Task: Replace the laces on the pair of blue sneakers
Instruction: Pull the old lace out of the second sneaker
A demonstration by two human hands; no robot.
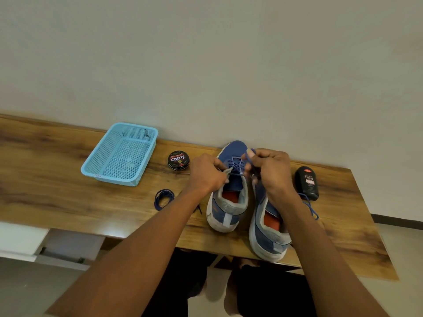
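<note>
Nearest, two bare forearms reaching forward from the bottom edge over a wooden tabletop [57, 179], dark trousers visible below its front edge. Just past that edge, two blue sneakers standing side by side, heels toward the wearer, toes toward the wall. Right sneaker [269, 232] closer, overhanging the near edge slightly, orange insole showing, partly covered by the right forearm. Left sneaker [229, 202] a little farther back, grey mesh collar, orange insole, white sole scuffed at the heel.

Over the left sneaker's throat, both hands at work on a blue lace [235, 165] threaded through the upper eyelets. Left hand [206, 172] curled, pinching the grey tongue and lace at the sneaker's left side. Right hand [271, 172] curled, pinching a strand of the same lace between thumb and fingers, lace end poking up above the knuckles. Another blue lace strand [310, 207] trailing loose on the wood to the right of the right forearm.

Left of the left forearm, a coiled dark blue lace [163, 197] lying flat on the table, apart from both sneakers.

Farther back: a black bottle of Cherry liquid polish [307, 183] lying near the right hand; a round Cherry polish tin [178, 159], lid on, left of the left hand; a light blue perforated plastic basket [91, 172] farther left, near the plain pale wall [229, 65].
</note>
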